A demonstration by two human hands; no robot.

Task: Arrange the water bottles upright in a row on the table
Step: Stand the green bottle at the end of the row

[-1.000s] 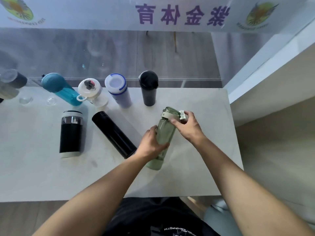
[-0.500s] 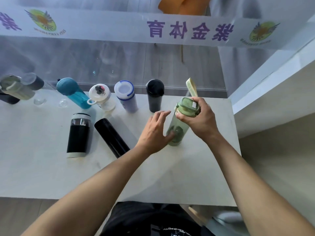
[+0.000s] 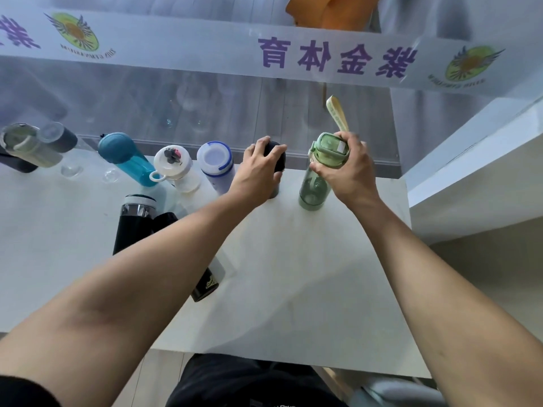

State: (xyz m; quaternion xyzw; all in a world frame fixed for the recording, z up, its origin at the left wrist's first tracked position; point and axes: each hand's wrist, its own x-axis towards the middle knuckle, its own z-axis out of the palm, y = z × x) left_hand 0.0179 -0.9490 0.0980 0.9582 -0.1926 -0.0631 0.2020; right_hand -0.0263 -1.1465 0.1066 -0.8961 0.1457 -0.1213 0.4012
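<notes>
Smooth white table (image 3: 293, 274) | right hand (image 3: 351, 171) grips translucent green bottle (image 3: 316, 183) | upright

The right hand (image 3: 349, 168) grips the lid of the green bottle (image 3: 316, 183), which stands upright at the far edge of the white table (image 3: 293, 274) — its strap (image 3: 338, 116) points up. The left hand (image 3: 258, 171) wraps the black bottle (image 3: 277, 160) just beside it. Two black flasks (image 3: 132, 221) lie flat under the left forearm.

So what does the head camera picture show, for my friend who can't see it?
A person's right hand holds an upright green bottle on a white table, while the left hand grips a black bottle beside it.
</notes>
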